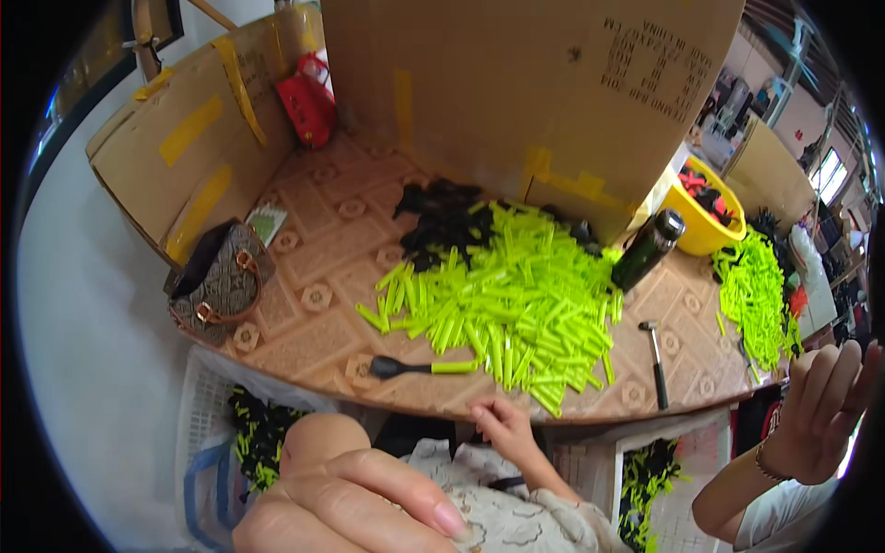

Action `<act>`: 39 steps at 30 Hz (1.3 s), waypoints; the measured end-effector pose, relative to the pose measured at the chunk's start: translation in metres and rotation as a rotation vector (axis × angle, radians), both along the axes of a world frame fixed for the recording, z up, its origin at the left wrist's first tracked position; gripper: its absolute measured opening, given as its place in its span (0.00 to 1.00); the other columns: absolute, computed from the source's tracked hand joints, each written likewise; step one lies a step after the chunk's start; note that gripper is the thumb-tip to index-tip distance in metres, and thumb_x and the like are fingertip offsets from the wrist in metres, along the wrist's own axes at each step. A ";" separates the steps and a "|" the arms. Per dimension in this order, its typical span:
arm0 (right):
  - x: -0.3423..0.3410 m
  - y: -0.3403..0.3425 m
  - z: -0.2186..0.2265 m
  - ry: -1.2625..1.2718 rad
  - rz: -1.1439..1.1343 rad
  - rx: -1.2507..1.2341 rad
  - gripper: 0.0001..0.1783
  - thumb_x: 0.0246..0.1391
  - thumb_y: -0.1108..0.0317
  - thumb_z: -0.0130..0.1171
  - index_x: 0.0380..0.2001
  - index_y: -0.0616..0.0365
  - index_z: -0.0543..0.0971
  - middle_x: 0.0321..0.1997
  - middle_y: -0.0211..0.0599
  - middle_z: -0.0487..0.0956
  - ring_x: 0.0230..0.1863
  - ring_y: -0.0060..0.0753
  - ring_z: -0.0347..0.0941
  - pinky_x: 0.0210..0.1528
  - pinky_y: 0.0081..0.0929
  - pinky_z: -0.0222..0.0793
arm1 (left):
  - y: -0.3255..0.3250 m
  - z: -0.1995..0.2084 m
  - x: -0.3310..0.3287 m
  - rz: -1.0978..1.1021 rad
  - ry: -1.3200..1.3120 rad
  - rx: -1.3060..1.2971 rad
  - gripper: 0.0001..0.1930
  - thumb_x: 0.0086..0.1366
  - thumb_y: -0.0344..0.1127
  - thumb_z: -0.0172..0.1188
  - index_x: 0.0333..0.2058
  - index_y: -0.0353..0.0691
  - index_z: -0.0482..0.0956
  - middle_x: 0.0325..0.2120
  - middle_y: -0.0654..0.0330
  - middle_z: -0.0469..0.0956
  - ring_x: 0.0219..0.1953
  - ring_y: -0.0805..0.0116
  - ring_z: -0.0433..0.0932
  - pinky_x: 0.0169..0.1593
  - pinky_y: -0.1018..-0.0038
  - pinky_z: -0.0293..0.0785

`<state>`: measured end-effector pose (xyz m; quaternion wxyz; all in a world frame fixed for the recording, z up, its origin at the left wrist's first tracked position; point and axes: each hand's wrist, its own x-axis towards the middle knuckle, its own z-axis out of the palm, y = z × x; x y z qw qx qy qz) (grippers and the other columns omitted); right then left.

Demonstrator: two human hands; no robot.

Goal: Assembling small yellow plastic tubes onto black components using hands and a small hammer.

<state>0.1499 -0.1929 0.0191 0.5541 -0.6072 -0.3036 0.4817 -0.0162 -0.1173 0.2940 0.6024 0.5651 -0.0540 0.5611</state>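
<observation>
Strip pile (525,295) on tbl (341,286) btwn handbag (221,281) (L) & flask (645,253), hammer (658,373) (R).

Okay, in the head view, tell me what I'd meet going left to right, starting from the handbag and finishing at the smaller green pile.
Handbag → red bag → large green pile → hammer → smaller green pile.
</observation>
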 end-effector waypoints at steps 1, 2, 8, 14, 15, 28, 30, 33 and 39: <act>0.003 0.006 0.004 -0.006 -0.002 0.013 0.11 0.65 0.64 0.57 0.43 0.60 0.79 0.27 0.21 0.74 0.24 0.11 0.66 0.24 0.14 0.62 | 0.000 0.001 -0.002 -0.043 0.012 -0.008 0.22 0.74 0.51 0.45 0.30 0.39 0.72 0.25 0.56 0.75 0.33 0.65 0.75 0.45 0.66 0.66; 0.013 0.021 0.011 -0.045 0.040 0.090 0.11 0.65 0.64 0.57 0.42 0.60 0.79 0.27 0.21 0.74 0.24 0.11 0.66 0.24 0.14 0.62 | 0.011 -0.001 -0.003 -0.126 -0.019 0.038 0.21 0.73 0.51 0.47 0.29 0.39 0.71 0.25 0.55 0.75 0.33 0.64 0.75 0.46 0.67 0.65; 0.002 0.012 0.009 -0.048 0.075 0.092 0.10 0.64 0.63 0.57 0.43 0.57 0.81 0.31 0.23 0.78 0.28 0.13 0.70 0.27 0.13 0.66 | 0.005 -0.026 0.003 0.064 -0.098 0.169 0.21 0.73 0.49 0.48 0.57 0.45 0.73 0.38 0.59 0.73 0.36 0.57 0.76 0.45 0.59 0.65; 0.019 0.014 0.014 -0.163 0.016 0.075 0.08 0.63 0.67 0.58 0.40 0.59 0.80 0.29 0.23 0.77 0.27 0.13 0.70 0.27 0.14 0.66 | 0.081 -0.099 0.003 0.195 0.498 0.518 0.08 0.59 0.28 0.63 0.37 0.32 0.82 0.34 0.52 0.81 0.33 0.54 0.80 0.38 0.63 0.77; 0.026 0.015 0.009 -0.348 -0.014 0.171 0.08 0.62 0.68 0.59 0.39 0.61 0.80 0.29 0.25 0.77 0.27 0.15 0.70 0.28 0.16 0.66 | 0.087 -0.110 0.012 0.298 0.758 0.513 0.11 0.58 0.26 0.64 0.41 0.33 0.82 0.33 0.54 0.81 0.36 0.56 0.80 0.40 0.64 0.76; 0.043 0.078 0.008 -1.331 0.159 0.314 0.19 0.46 0.71 0.66 0.44 0.58 0.79 0.41 0.43 0.74 0.42 0.49 0.69 0.44 0.42 0.67 | 0.112 -0.278 0.016 0.543 1.096 0.776 0.21 0.53 0.31 0.67 0.48 0.41 0.79 0.44 0.57 0.76 0.51 0.56 0.73 0.56 0.56 0.64; 0.042 0.082 0.000 -1.356 0.182 0.273 0.19 0.44 0.70 0.67 0.43 0.57 0.79 0.42 0.41 0.73 0.44 0.48 0.69 0.45 0.43 0.67 | 0.109 -0.287 0.019 0.552 1.094 0.788 0.21 0.53 0.31 0.67 0.48 0.41 0.79 0.43 0.57 0.76 0.49 0.56 0.73 0.55 0.56 0.65; 0.050 0.087 -0.009 -1.396 0.244 0.180 0.15 0.44 0.70 0.66 0.38 0.54 0.79 0.40 0.38 0.73 0.45 0.46 0.68 0.45 0.42 0.65 | 0.110 -0.300 0.023 0.582 1.068 0.807 0.21 0.53 0.31 0.67 0.48 0.42 0.79 0.41 0.58 0.76 0.47 0.58 0.74 0.55 0.57 0.65; 0.054 0.090 -0.016 -1.484 0.256 0.279 0.15 0.45 0.69 0.63 0.39 0.53 0.78 0.41 0.36 0.74 0.44 0.43 0.69 0.43 0.39 0.63 | 0.109 -0.312 0.035 0.714 1.042 0.875 0.20 0.54 0.31 0.65 0.48 0.41 0.79 0.38 0.60 0.76 0.43 0.61 0.75 0.52 0.61 0.67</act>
